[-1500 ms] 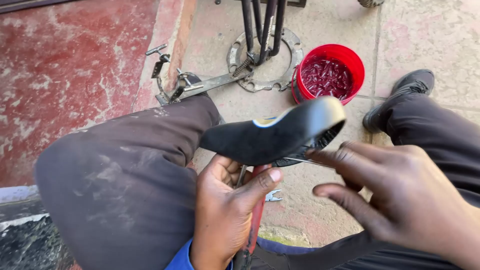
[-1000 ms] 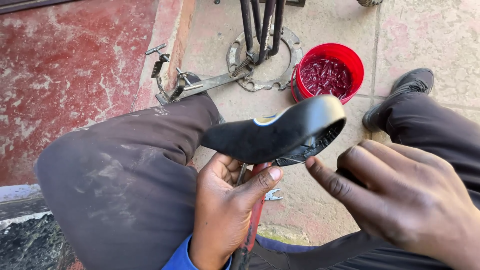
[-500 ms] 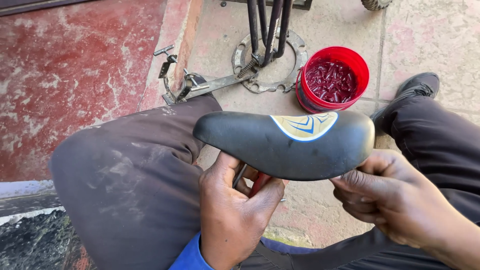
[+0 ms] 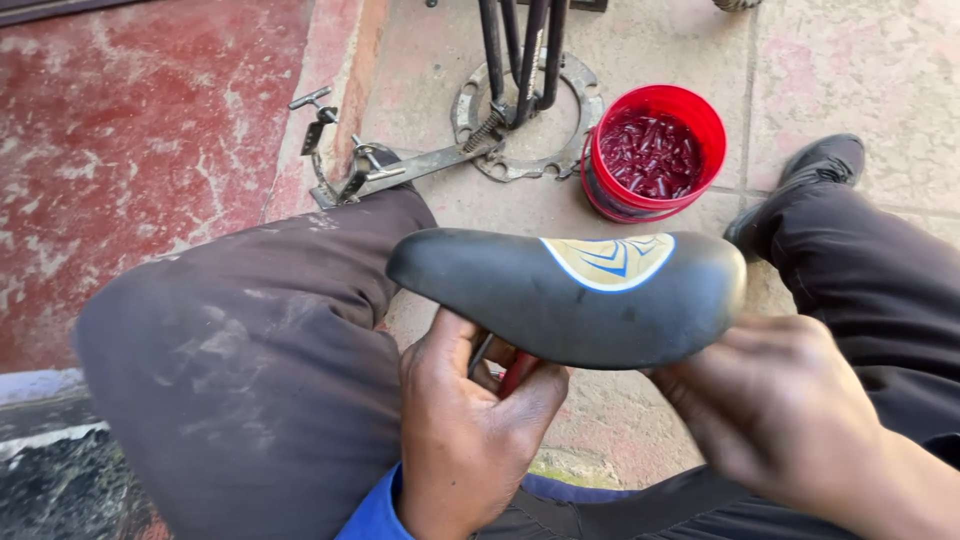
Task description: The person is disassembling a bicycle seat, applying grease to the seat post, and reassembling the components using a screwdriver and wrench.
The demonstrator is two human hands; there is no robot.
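Between the knees, left hand (image 4: 470, 430) is gripping a red-handled tool (image 4: 512, 372) under the black saddle (image 4: 560, 300). Right hand (image 4: 790, 420), at 4 o'clock, is cupping the saddle's underside; grip unclear, so the saddle is likely risking a tip.

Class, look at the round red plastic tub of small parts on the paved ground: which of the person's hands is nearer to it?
Right. The right hand sits below the round red plastic tub; the left hand is farther off to the lower left.
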